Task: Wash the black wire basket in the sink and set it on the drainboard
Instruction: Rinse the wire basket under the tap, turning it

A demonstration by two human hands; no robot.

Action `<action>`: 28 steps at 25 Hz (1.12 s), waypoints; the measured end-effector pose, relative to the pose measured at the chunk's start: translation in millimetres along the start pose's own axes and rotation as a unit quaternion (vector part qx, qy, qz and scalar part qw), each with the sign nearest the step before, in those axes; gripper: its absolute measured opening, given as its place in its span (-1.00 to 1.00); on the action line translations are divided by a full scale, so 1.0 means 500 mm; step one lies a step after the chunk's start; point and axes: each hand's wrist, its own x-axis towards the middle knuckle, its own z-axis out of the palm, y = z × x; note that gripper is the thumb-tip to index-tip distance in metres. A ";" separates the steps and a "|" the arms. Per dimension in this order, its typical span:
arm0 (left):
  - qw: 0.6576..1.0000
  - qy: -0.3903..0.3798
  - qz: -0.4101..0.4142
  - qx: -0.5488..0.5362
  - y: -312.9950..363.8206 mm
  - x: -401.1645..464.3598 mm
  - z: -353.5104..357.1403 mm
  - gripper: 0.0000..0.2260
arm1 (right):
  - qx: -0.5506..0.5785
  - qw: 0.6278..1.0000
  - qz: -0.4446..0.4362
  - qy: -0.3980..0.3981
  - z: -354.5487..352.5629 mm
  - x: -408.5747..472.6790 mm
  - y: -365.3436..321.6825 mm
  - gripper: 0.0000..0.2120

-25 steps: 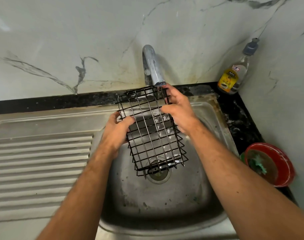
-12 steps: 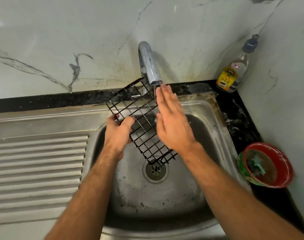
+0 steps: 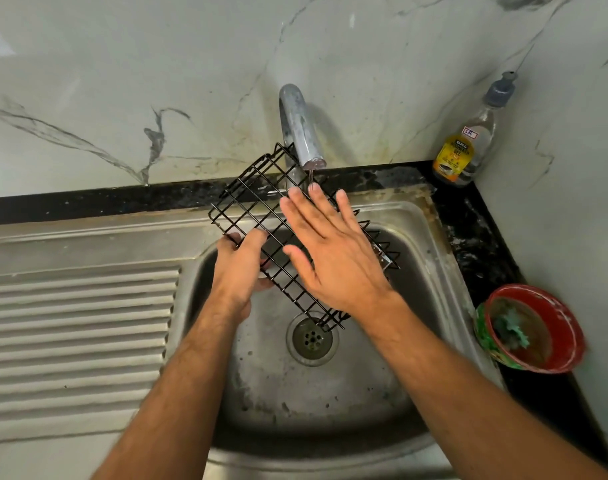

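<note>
The black wire basket (image 3: 250, 199) hangs tilted over the steel sink (image 3: 430, 237), its top end up by the tap (image 3: 300, 129). A thin stream of water runs from the spout onto it. My left hand (image 3: 240, 268) grips the basket's left edge, thumb over the wires. My right hand (image 3: 330, 254) lies flat on the basket's upper face, fingers spread and straight, fingertips under the water. The ribbed drainboard (image 3: 77, 327) lies to the left of the basin.
The drain (image 3: 312, 338) sits in the basin floor just below the basket's lower corner. A dish soap bottle (image 3: 468, 140) stands in the back right corner on the black counter. A red bowl (image 3: 534, 330) with a green scrubber sits at the right edge.
My right hand let go of the basket's edge and flattened onto its face. The basket has turned more diagonal, its top swinging left and up beside the tap.
</note>
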 end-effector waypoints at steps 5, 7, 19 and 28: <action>1.000 0.023 0.012 -0.009 0.009 0.003 -0.012 -0.30 | 0.048 0.989 -0.007 0.137 0.023 -0.024 0.021 -0.57; 0.999 0.031 0.012 -0.011 -0.002 0.003 -0.017 -0.43 | 0.074 0.973 -0.029 0.215 0.039 -0.066 0.041 -0.70; 0.998 0.029 0.009 -0.052 0.001 0.004 -0.007 -0.31 | -0.011 0.998 0.018 0.061 0.001 0.015 0.018 -0.40; 0.998 0.031 0.002 -0.061 -0.025 -0.008 -0.001 -0.35 | -0.001 0.998 0.064 -0.012 0.000 -0.017 -0.033 -0.32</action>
